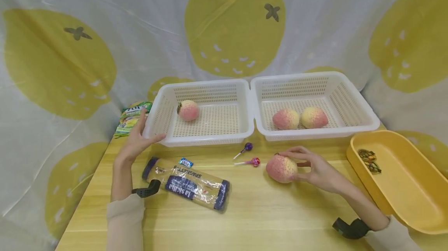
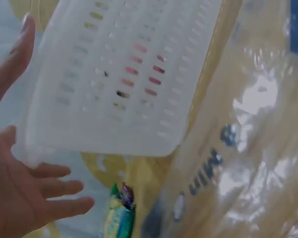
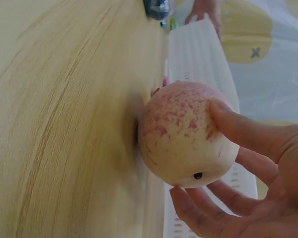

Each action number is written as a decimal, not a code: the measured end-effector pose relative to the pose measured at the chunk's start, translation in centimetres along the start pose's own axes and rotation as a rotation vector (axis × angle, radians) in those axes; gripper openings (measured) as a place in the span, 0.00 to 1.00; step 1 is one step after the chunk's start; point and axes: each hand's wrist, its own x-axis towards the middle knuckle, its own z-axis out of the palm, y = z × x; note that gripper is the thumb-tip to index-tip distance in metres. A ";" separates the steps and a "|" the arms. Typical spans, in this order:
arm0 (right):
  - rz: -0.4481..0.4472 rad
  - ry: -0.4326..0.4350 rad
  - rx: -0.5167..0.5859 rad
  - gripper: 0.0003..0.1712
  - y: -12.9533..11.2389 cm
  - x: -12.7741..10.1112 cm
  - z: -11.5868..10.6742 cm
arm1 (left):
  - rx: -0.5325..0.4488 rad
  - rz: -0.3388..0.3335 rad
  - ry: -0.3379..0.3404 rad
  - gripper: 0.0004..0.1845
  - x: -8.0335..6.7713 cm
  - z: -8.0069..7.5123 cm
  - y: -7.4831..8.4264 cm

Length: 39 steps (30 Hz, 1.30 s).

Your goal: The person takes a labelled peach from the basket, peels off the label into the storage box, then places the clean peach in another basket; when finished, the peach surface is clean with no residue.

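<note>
My right hand (image 1: 318,171) holds a pink and cream peach (image 1: 281,168) between thumb and fingers, low over the wooden table; a small dark hole shows on the peach (image 3: 188,139) in the right wrist view. Straight fingers spread, my left hand (image 1: 134,142) is at the left end of the left white basket (image 1: 206,140). Inside that basket lies a pink fruit (image 1: 189,110) with a brownish-green top. Two more peaches, a left one (image 1: 285,119) and a right one (image 1: 314,117), lie side by side in the right white basket (image 1: 318,132).
A spaghetti pack (image 1: 189,184) and a small blue-wrapped candy (image 1: 186,162) lie before the left basket. Between pack and peach are a purple lollipop (image 1: 248,146) and a red one (image 1: 256,161). A green snack bag (image 1: 130,119) is far left; a yellow tub (image 1: 402,173) stands right.
</note>
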 end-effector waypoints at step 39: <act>0.189 0.032 0.229 0.27 1.0 -0.2 0.5 | 0.125 0.448 -0.378 0.36 -5.7 30.7 11.0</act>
